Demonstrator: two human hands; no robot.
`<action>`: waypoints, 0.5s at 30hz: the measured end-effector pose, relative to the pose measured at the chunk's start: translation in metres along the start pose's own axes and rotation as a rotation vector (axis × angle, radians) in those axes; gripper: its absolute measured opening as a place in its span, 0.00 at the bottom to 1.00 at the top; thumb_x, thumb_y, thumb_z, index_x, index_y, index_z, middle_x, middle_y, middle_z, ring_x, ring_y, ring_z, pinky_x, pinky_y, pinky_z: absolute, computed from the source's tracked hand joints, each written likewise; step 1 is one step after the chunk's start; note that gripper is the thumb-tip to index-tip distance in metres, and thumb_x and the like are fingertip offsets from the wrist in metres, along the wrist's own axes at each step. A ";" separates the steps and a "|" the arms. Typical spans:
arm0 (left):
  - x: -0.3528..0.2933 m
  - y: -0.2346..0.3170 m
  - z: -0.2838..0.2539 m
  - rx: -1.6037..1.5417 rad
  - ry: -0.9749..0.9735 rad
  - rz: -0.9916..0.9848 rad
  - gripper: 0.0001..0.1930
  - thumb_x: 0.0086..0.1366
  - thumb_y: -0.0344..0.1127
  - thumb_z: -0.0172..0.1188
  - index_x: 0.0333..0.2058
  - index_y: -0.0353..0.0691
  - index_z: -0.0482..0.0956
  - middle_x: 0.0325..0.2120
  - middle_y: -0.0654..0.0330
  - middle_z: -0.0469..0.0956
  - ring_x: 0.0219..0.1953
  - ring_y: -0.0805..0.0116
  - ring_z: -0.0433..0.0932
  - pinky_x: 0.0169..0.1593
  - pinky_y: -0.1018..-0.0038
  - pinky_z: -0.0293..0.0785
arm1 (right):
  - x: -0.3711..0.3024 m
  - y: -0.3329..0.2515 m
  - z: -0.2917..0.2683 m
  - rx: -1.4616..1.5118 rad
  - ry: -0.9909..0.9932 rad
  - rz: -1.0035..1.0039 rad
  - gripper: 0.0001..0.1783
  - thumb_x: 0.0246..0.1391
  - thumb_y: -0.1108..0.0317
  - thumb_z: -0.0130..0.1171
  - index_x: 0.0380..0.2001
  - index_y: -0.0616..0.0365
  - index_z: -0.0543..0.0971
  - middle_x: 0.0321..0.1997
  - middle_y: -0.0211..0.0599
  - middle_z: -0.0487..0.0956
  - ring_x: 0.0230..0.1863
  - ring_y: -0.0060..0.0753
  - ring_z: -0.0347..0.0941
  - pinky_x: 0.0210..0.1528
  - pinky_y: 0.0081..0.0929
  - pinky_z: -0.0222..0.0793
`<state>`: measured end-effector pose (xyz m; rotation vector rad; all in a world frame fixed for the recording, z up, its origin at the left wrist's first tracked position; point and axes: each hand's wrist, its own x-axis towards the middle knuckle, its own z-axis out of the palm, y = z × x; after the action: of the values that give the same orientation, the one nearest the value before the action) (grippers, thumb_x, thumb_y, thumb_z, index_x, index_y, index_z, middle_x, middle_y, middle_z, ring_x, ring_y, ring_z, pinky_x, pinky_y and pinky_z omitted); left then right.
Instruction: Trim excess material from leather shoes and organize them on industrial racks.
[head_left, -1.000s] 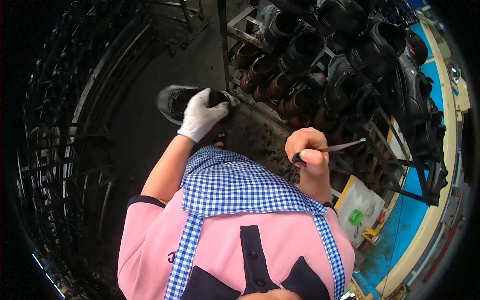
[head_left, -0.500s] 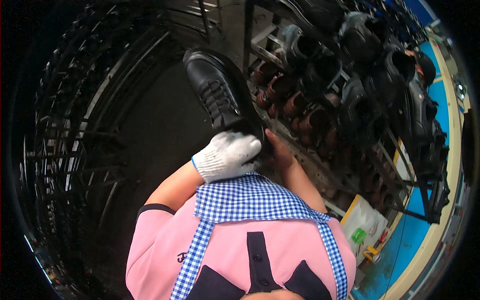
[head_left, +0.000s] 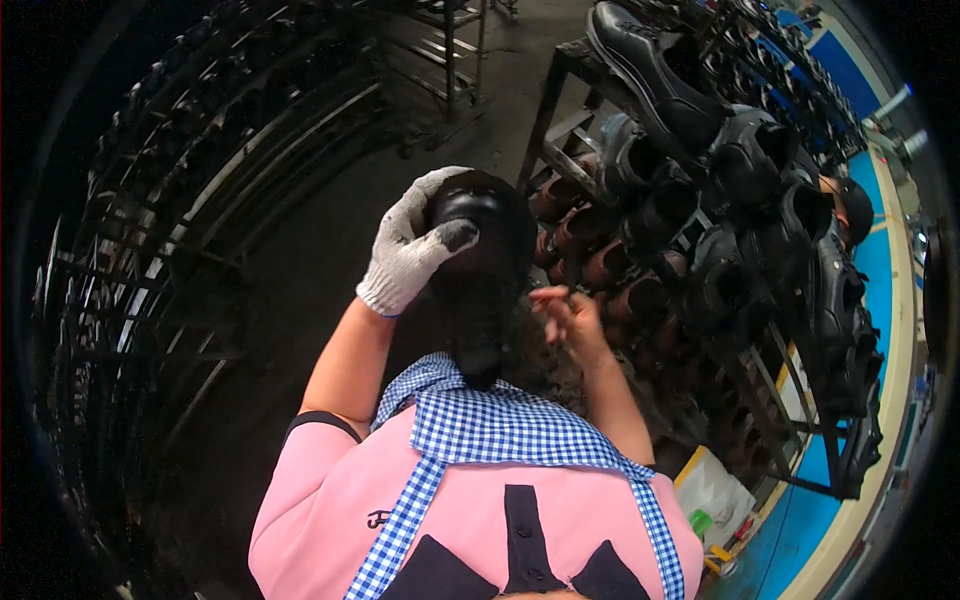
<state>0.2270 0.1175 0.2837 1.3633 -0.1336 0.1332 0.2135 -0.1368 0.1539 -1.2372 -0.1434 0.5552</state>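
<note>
A black leather shoe (head_left: 485,235) is upright in front of my chest, its rounded toe at the top and its lower end against my checked apron (head_left: 500,420). My left hand (head_left: 412,243), in a white knitted glove with a dark thumb tip, grips the toe from the left side. Just right of the shoe, my bare right hand (head_left: 572,322) hangs apart from it with fingers loosely spread and nothing in them. The shoe's lower part is dark and its details are hard to make out.
At the right a metal rack (head_left: 545,120) carries several black shoes (head_left: 660,75) and brown shoes (head_left: 605,265). More dark racks curve along the left (head_left: 150,270). A blue surface (head_left: 795,540) with a pale edge and some small tools lies at lower right; someone's dark-haired head (head_left: 853,208) shows beyond the rack.
The shoe has been turned, so its toe end now sits in my left hand, which moved up from its opening. My right hand has come off the shoe.
</note>
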 end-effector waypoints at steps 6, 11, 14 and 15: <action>0.007 0.017 0.002 0.111 -0.517 -0.134 0.29 0.46 0.35 0.69 0.48 0.33 0.71 0.40 0.59 0.75 0.44 0.71 0.72 0.52 0.74 0.67 | -0.009 -0.132 0.054 -0.888 -0.048 -0.972 0.13 0.39 0.82 0.64 0.33 0.61 0.80 0.28 0.35 0.75 0.23 0.19 0.71 0.23 0.13 0.65; 0.014 0.012 0.014 0.180 -0.728 -0.153 0.31 0.45 0.39 0.70 0.47 0.32 0.71 0.39 0.58 0.76 0.42 0.72 0.73 0.49 0.74 0.69 | -0.004 -0.154 0.056 -1.157 -0.142 -1.071 0.14 0.34 0.80 0.65 0.30 0.59 0.80 0.25 0.34 0.75 0.19 0.26 0.73 0.17 0.17 0.66; 0.016 0.011 0.020 0.241 -0.796 -0.140 0.29 0.45 0.39 0.69 0.46 0.33 0.72 0.37 0.57 0.76 0.39 0.72 0.74 0.45 0.75 0.70 | -0.011 -0.165 0.058 -1.375 -0.269 -1.012 0.11 0.33 0.77 0.63 0.26 0.59 0.77 0.24 0.30 0.73 0.19 0.26 0.72 0.16 0.19 0.66; 0.017 0.011 0.022 0.348 -0.840 -0.101 0.28 0.45 0.38 0.69 0.45 0.33 0.72 0.36 0.57 0.76 0.38 0.72 0.74 0.45 0.75 0.70 | -0.015 -0.168 0.061 -1.494 -0.306 -0.951 0.11 0.32 0.75 0.62 0.25 0.59 0.76 0.23 0.30 0.70 0.20 0.26 0.71 0.16 0.20 0.66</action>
<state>0.2414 0.0984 0.3012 1.6980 -0.7702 -0.5348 0.2306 -0.1275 0.3323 -2.2242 -1.5257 -0.3585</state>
